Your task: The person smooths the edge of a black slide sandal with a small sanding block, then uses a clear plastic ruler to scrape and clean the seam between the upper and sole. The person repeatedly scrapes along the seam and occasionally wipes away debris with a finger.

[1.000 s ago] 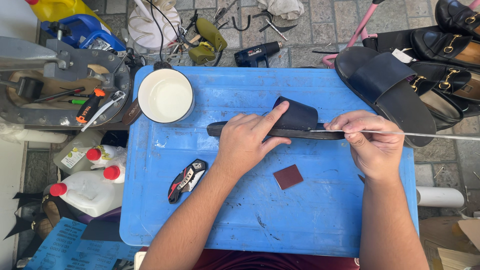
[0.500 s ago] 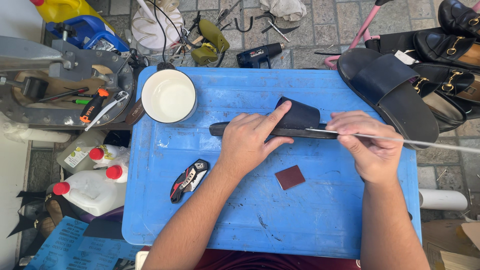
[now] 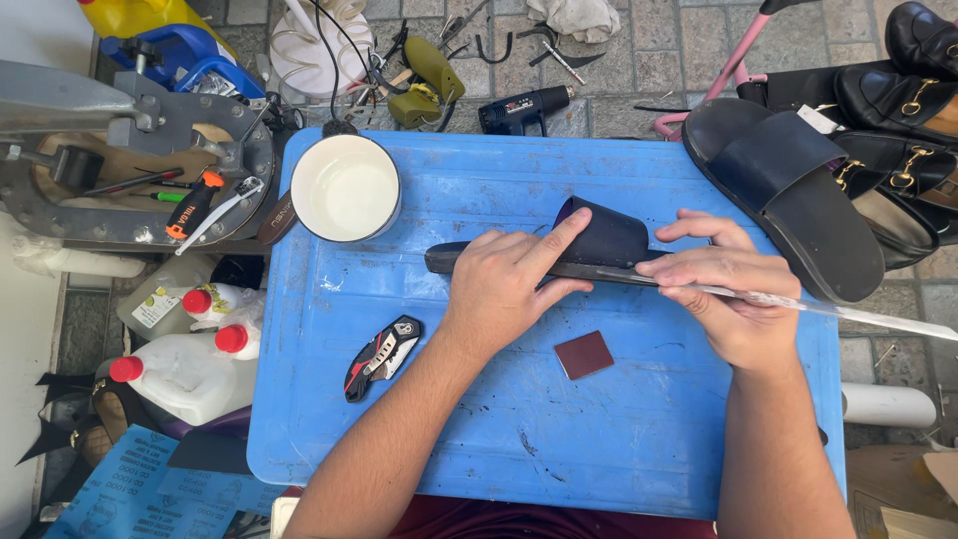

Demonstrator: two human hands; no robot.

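On a scuffed blue table (image 3: 639,439), left hand (image 3: 509,284) pins a black slide sandal (image 3: 599,240); right hand (image 3: 733,289) grips a thin blade (image 3: 848,311).

The left hand (image 3: 504,284) perhaps hides the sandal's (image 3: 599,240) middle sole.

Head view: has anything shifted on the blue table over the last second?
Hardly anything. The left hand still presses the dark slide sandal flat, and the right hand keeps its thin metal blade at the sole's edge. The white bowl, folding knife and brown sandpaper square stayed put.
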